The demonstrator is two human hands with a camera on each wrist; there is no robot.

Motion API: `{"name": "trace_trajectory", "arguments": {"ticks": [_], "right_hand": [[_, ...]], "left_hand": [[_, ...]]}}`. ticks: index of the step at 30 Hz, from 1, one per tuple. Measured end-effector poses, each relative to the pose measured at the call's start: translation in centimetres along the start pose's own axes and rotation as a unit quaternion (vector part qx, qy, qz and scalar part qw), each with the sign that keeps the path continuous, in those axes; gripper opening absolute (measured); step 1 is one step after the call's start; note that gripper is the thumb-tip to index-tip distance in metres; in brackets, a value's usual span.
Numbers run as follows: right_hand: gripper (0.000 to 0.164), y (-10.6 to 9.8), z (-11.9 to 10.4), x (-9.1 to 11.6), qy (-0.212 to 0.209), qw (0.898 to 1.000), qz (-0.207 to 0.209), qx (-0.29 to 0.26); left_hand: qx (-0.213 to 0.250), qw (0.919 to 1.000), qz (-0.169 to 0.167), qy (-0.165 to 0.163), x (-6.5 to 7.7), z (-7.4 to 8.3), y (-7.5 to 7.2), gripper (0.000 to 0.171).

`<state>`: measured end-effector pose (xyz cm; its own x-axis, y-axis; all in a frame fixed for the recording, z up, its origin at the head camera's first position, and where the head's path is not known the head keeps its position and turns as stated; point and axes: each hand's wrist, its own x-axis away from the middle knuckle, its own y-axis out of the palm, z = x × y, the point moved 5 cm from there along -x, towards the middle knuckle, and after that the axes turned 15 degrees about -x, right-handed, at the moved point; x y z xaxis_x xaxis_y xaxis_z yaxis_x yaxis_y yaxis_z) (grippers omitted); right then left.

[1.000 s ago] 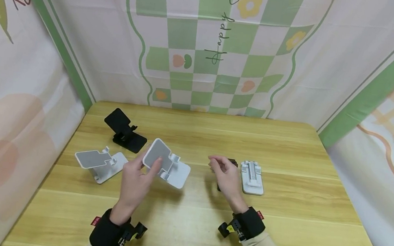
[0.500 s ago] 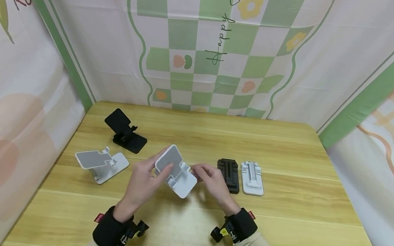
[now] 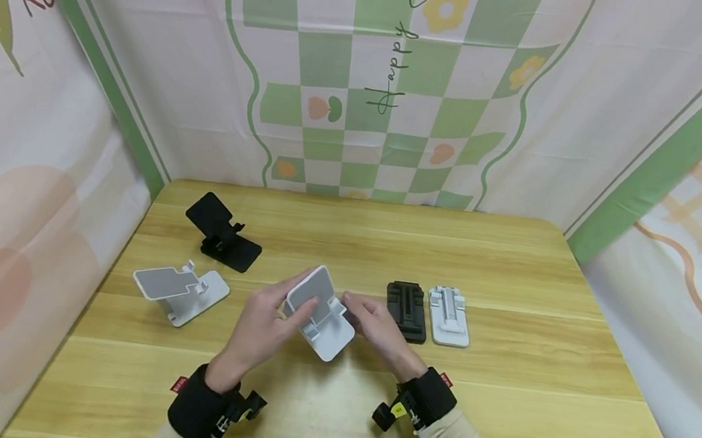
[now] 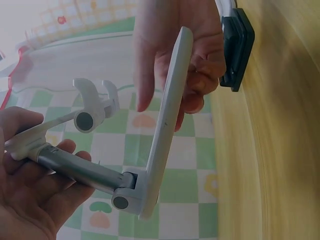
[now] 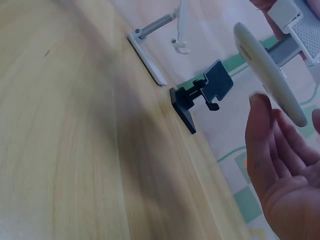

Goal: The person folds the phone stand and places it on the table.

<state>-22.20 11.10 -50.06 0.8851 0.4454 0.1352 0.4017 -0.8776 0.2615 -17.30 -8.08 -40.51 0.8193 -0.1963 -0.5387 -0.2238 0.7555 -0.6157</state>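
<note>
A white phone stand with a grey pad is held unfolded above the table. My left hand grips its upper plate, thumb on the pad and fingers behind; the metal support arm passes over those fingers in the left wrist view. Close to the base plate is my right hand. Its straight thumb and loosely bent fingers lie on either side of the plate's edge in the left wrist view, with a visible gap at the thumb. Whether the fingertips touch the plate cannot be told.
Left of the hands stand an unfolded white phone stand and, farther back, an unfolded black one. To the right, a folded black stand and a folded white stand lie side by side. Patterned cloth hangs behind the wooden table.
The left hand has moved the held stand right and nearer, turning its base. My right hand has come left from beside the folded stands to the base's edge, uncovering the folded black stand.
</note>
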Motion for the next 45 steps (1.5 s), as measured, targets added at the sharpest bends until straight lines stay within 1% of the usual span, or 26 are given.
{"name": "trace_trajectory", "arguments": {"ticks": [6,10,13,21,24,29,32,35,37,42,45], "right_hand": [[0.057,0.0,0.2,0.0,0.016,0.999,-0.027,-0.015],[0.056,0.3,0.3,0.2,0.020,0.998,-0.060,-0.012],[0.055,0.4,0.3,0.3,0.021,0.997,-0.076,-0.007],[0.055,0.4,0.1,0.3,0.017,0.996,-0.090,-0.009],[0.053,0.4,0.0,0.3,0.010,0.995,-0.095,-0.006],[0.048,0.5,0.1,0.4,-0.001,0.994,-0.109,-0.004],[0.047,0.6,0.2,0.6,-0.005,0.994,-0.111,-0.003],[0.048,0.8,0.3,0.6,-0.012,0.994,-0.111,-0.003],[0.048,0.8,0.2,0.7,-0.017,0.994,-0.109,-0.004],[0.050,0.8,0.0,0.7,-0.025,0.995,-0.097,-0.001],[0.049,0.7,0.0,0.6,-0.027,0.996,-0.090,0.002]], "left_hand": [[0.004,0.9995,-0.031,-0.006,0.0,0.0,0.1,0.044],[0.009,0.9986,-0.052,0.005,-0.1,0.2,0.2,0.042],[0.009,0.9977,-0.066,0.016,-0.2,0.4,0.3,0.042],[0.018,0.9960,-0.084,0.026,-0.4,0.5,0.3,0.041],[0.023,0.9947,-0.097,0.027,-0.4,0.5,0.3,0.041],[0.031,0.9913,-0.126,0.020,-0.5,0.6,0.5,0.043],[0.035,0.9898,-0.138,0.012,-0.5,0.6,0.6,0.042],[0.040,0.9893,-0.140,0.002,-0.6,0.4,0.7,0.043],[0.042,0.9899,-0.135,-0.003,-0.6,0.3,0.8,0.044],[0.038,0.9923,-0.118,-0.002,-0.6,0.1,1.4,0.049],[0.042,0.9927,-0.113,-0.004,-0.6,0.0,1.7,0.051]]}}
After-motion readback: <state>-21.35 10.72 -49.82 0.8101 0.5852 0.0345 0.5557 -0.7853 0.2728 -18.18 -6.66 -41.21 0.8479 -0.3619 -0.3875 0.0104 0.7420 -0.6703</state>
